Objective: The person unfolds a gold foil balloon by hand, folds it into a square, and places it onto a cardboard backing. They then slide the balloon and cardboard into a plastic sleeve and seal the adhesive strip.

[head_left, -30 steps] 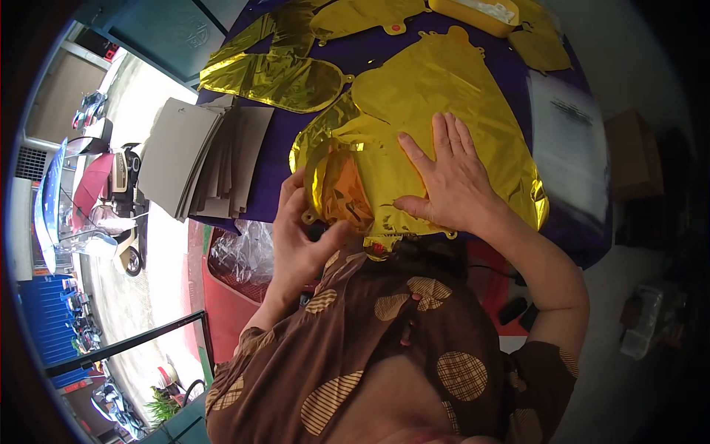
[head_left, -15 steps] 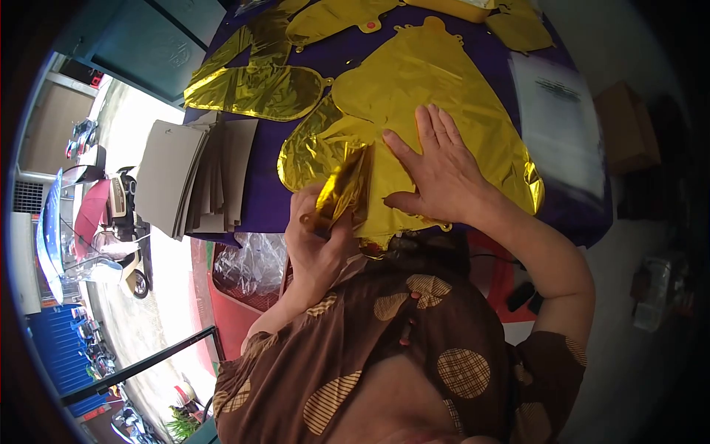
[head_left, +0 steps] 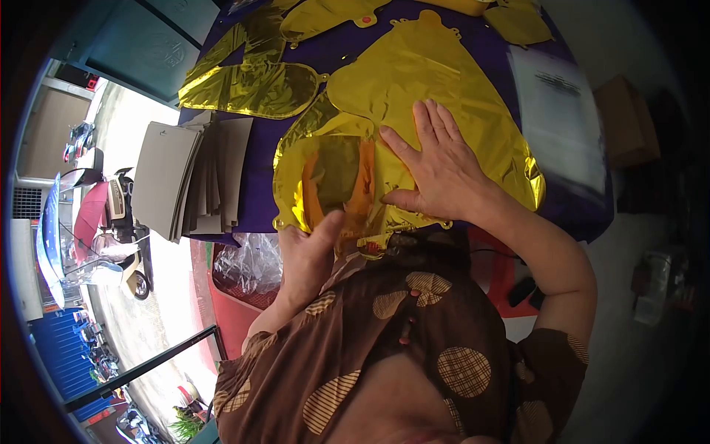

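Nearest to us is the person's brown shirt point(head_left: 355, 318), scattered with tan patterned spots. Just beyond it, the left hand point(head_left: 305, 259) grips the near left edge of the gold foil balloon point(head_left: 399, 96), thumb over the foil and most of the other fingers hidden behind it. The right hand point(head_left: 447, 170) lies palm down on the balloon, its fingers spread flat and clasping nothing. We see the balloon uninflated on the purple tablecloth point(head_left: 259, 155), against the near edge of the table and a little over it. Most of its face is a smooth, matt-looking yellow; its right corner and left lobe are creased and catch bright glints, and between the hands a turned-up flap shows glossy amber and darker olive. Small tabs stick out along its outline, and a bit of red shows at the near edge. Below the table at left, we make out clear plastic wrap point(head_left: 251, 263) in a red basket point(head_left: 231, 296). A stack of grey cardboard sheets point(head_left: 174, 177) stands at the table's left side, with a clear plastic packet point(head_left: 558, 111) at the right. Farther along the cloth lie a shiny gold foil piece point(head_left: 255, 90), another with a red dot point(head_left: 333, 18), and part of a yellow tray point(head_left: 466, 6). Off to the right we notice a cardboard box point(head_left: 629, 122); at far left, outside in bright light, a scooter point(head_left: 133, 259) is parked.
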Available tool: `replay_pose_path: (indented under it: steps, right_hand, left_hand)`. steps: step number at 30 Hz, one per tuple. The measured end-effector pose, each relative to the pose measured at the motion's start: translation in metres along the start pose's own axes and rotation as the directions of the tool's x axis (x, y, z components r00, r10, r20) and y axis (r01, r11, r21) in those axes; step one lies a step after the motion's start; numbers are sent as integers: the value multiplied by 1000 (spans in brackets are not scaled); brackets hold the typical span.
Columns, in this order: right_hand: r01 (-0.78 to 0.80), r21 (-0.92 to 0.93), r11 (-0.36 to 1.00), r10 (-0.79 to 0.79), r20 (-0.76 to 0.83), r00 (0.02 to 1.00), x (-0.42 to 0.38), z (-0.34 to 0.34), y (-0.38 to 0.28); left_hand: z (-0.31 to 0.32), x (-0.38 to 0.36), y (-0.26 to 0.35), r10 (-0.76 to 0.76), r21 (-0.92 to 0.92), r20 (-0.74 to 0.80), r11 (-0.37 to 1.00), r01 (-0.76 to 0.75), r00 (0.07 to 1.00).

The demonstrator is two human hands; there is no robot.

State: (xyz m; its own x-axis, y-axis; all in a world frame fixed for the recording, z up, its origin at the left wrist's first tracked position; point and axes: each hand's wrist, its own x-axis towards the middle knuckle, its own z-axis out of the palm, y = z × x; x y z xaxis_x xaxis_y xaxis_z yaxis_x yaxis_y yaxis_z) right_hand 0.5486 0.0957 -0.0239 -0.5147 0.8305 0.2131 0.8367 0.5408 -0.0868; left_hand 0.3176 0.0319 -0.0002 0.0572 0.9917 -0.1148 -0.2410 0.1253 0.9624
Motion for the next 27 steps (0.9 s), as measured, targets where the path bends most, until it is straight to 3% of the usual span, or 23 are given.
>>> replay_pose_path:
  steps: [5,6,9,12,13,14,15,17,18,21,23,25,27]
  right_hand:
    - [-8,8,1000,8,6,1000,1,-1,-1]
    - [-7,12,1000,7,1,1000,1,0,-1]
    - [-9,27,1000,9,4,1000,1,-2,-1]
    - [-26,60,998,24,25,999,2,-6,-2]
    - [-20,28,999,19,19,1000,2,-5,-1]
    - [-14,-4,1000,14,14,1000,2,-2,0]
    - [-9,-35,999,9,9,1000,1,1,1]
    - [30,-44,999,-31,-17,999,0,3,4]
    - [49,-48,998,-50,-30,998,-1,5,6]
    - [80,-23,997,-81,-68,994,-3,11,11]
    - [96,-76,992,-100,-55,993,-4,8,10]
    - [99,-114,988,-105,-49,993,-4,9,10]
    - [102,-131,986,-110,-55,992,-5,10,11]
  left_hand:
    - [-2,-5,-4,164,316,112,929,-191,980]
    - [-1,-5,-3,81,312,76,945,-101,994]
    - [-3,6,-10,323,527,257,744,-412,911]
    - [-1,8,-7,212,587,401,687,-428,891]
    - [2,12,-4,218,532,458,709,-462,862]
    - [6,16,0,222,474,513,732,-489,829]
    - [6,22,-1,345,473,628,543,-694,698]
    - [4,26,10,233,428,718,595,-680,656]
    - [4,30,12,271,329,732,663,-672,625]
    - [-13,42,14,345,275,683,695,-664,644]
    - [-16,46,14,404,436,550,607,-664,731]
    - [-24,58,9,388,577,597,402,-711,703]
    - [-21,61,8,350,579,646,354,-735,678]
